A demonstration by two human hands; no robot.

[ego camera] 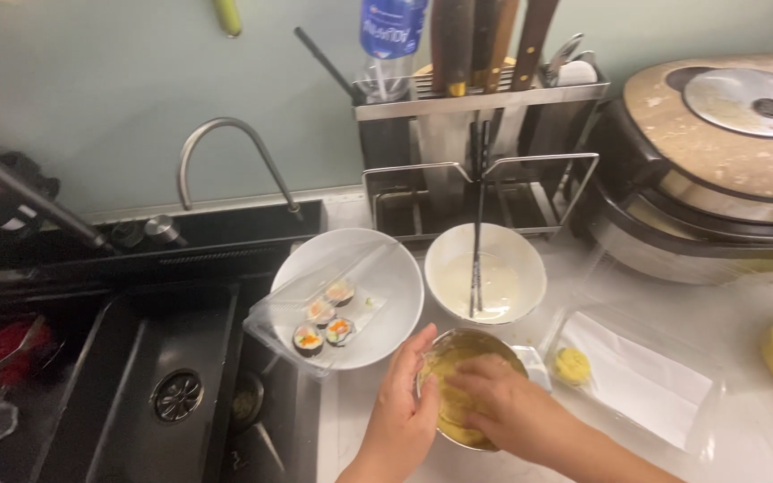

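Left hand (404,407) cupped; right hand (498,402) fingers curled.

I stand at a kitchen corner where a pale grey-green wall (109,80) rises behind a white tabletop (726,331), brightly and evenly lit. To my left, a dark sink (127,358) sits sunk beside the tabletop, its drain showing, with a curved metal tap (225,148) arching over the back ledge. Against the wall, a metal rack (485,152) holds knives with wooden handles. At the right edge stands a large round cooker (717,161), its lid smeared and worn.
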